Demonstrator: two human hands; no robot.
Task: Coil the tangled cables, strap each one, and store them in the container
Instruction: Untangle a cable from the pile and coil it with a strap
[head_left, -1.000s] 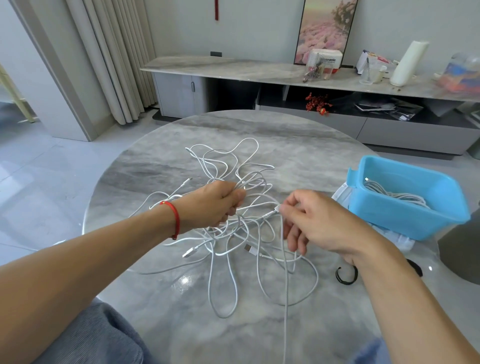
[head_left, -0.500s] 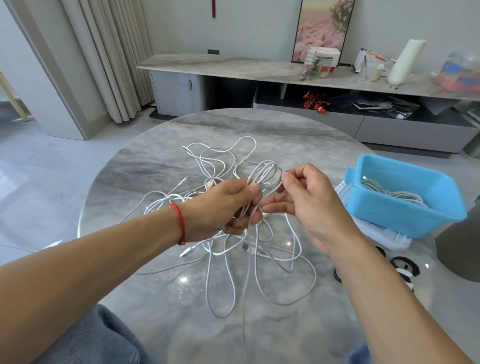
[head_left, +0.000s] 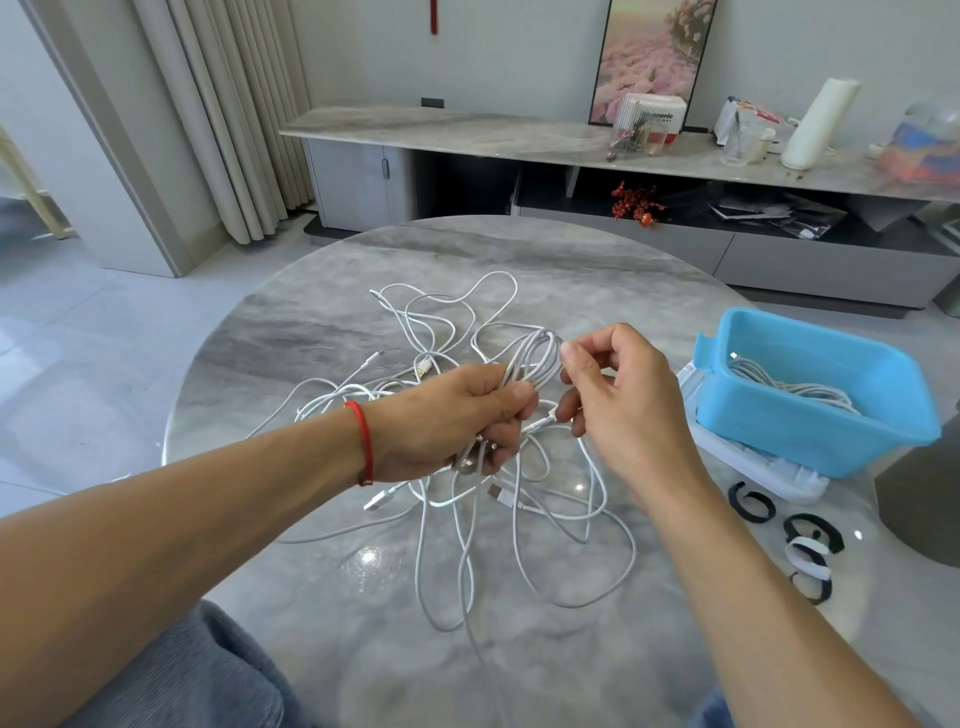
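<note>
L hand (head_left: 457, 415) grips coiled white cable (head_left: 535, 358) above worktop (head_left: 597, 270); R hand (head_left: 618, 395) pinches its plug end. Tangled cables (head_left: 467, 519) lie beneath. Blue container (head_left: 810, 431) at right, w/ cables inside.

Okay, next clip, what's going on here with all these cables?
A person is winding a white cable into loops at a round marble table. The left hand grips the partly made coil, while the right hand pinches the cable near its plug end. A pile of tangled cables lies loose on the table below. The blue container at the right already holds coiled cable, and black straps wait beside it.
</note>
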